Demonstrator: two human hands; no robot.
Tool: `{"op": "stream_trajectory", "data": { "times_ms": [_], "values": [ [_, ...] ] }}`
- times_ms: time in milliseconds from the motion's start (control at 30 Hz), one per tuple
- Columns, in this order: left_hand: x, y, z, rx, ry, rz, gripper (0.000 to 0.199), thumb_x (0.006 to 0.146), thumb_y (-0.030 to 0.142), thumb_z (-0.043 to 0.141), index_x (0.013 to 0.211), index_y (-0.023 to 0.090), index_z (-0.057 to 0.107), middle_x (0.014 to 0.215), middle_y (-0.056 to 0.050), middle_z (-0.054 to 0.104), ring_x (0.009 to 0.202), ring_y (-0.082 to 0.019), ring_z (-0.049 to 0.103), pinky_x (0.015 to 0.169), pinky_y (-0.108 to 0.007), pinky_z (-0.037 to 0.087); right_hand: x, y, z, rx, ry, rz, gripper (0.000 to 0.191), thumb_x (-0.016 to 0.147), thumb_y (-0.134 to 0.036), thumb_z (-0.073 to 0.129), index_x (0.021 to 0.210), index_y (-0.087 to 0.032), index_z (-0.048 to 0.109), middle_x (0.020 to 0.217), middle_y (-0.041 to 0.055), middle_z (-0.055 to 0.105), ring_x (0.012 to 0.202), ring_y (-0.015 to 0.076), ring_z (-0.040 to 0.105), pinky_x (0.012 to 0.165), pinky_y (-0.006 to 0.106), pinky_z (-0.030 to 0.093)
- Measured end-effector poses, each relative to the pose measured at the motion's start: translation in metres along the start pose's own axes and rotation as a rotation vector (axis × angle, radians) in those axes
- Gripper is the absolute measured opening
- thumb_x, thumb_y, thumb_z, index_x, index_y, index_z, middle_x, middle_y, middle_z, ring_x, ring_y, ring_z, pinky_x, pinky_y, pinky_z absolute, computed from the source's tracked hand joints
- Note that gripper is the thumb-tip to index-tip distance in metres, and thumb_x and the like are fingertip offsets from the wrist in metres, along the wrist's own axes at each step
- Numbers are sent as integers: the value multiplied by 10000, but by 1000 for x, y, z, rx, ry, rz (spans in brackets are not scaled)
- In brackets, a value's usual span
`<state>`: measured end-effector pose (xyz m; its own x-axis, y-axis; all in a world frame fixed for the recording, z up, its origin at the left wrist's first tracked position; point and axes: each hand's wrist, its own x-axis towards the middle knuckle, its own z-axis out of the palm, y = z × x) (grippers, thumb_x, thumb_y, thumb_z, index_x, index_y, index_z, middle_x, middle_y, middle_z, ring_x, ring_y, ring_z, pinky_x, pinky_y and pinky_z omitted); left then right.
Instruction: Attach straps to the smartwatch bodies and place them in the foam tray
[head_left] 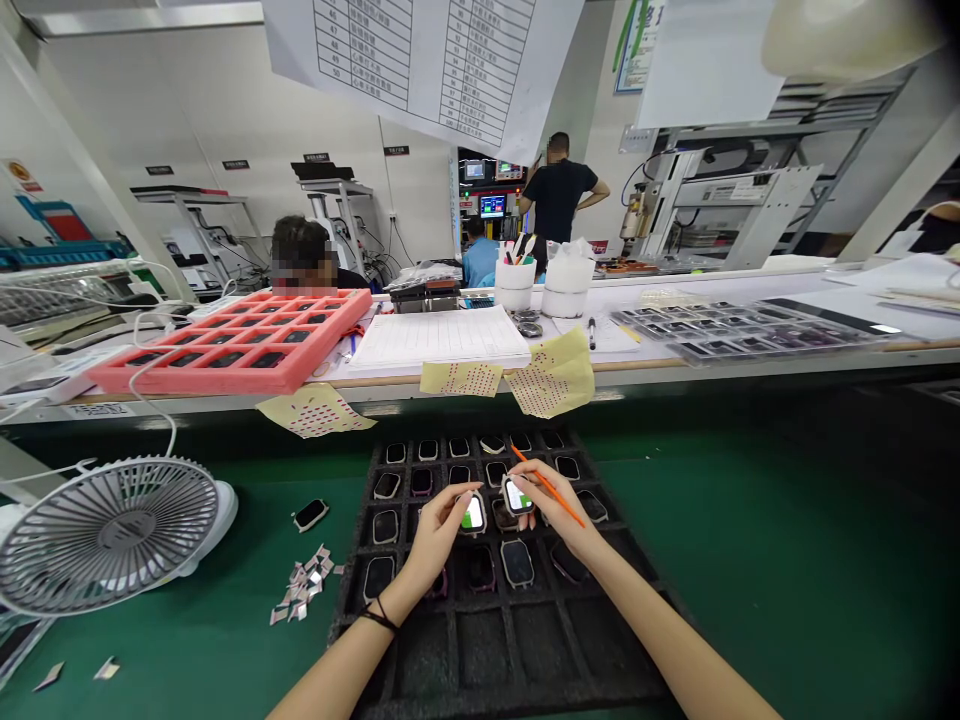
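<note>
My left hand (pixel 444 518) is closed on a smartwatch (pixel 472 513) with a lit white and green screen, gripped at its edge by thumb and fingers. In my right hand (pixel 551 500) is a second smartwatch (pixel 517 496), its screen lit the same way. A thin orange stick (pixel 551 487), like a pen, also lies across the right hand's fingers, its tip pointing up and left. Both hands are above a black foam tray (pixel 480 640) with square compartments. Several dark-screened watches, such as this watch (pixel 517 562), lie in its rows; the nearest compartments hold none.
At the left stand a grey fan (pixel 124 535), a loose watch (pixel 310 515) and a heap of small tabs (pixel 302 585) on the green mat (pixel 757 560). A shelf behind carries a pink foam tray (pixel 217 375), papers (pixel 442 337) and clear trays (pixel 742 330). People (pixel 561 190) are beyond.
</note>
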<state>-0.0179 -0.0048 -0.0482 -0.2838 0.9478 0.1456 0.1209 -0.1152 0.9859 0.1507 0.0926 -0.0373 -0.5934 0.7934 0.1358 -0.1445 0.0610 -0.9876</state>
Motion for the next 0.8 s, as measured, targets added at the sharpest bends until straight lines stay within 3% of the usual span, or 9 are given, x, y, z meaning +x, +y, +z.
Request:
{"op": "stream_trajectory", "data": {
  "times_ms": [267, 433, 800],
  "values": [
    [1, -5, 2, -20, -49, 9, 433, 819, 406, 605, 1186, 176, 596, 1206, -104, 625, 1027, -216, 602, 810, -286, 501, 0, 3, 0, -15, -85, -17, 310, 790, -403, 674, 991, -209, 538, 821, 3, 597, 521, 132, 639, 405, 214, 430],
    [0, -6, 2, 18, -47, -1, 557, 765, 372, 664, 1266, 174, 521, 1243, -124, 580, 1024, -222, 586, 721, -251, 502, 0, 5, 0, -27, -130, -34, 410, 752, -346, 722, 1075, -228, 499, 947, 30, 592, 660, 156, 671, 437, 204, 462],
    [0, -5, 1, 47, -29, 7, 356, 832, 447, 584, 1025, 159, 661, 968, -73, 680, 855, -184, 606, 690, -253, 479, 1, 5, -3, -60, -3, -7, 280, 780, -417, 680, 898, -194, 560, 669, -45, 545, 365, 67, 493, 353, 200, 341]
  ]
}}
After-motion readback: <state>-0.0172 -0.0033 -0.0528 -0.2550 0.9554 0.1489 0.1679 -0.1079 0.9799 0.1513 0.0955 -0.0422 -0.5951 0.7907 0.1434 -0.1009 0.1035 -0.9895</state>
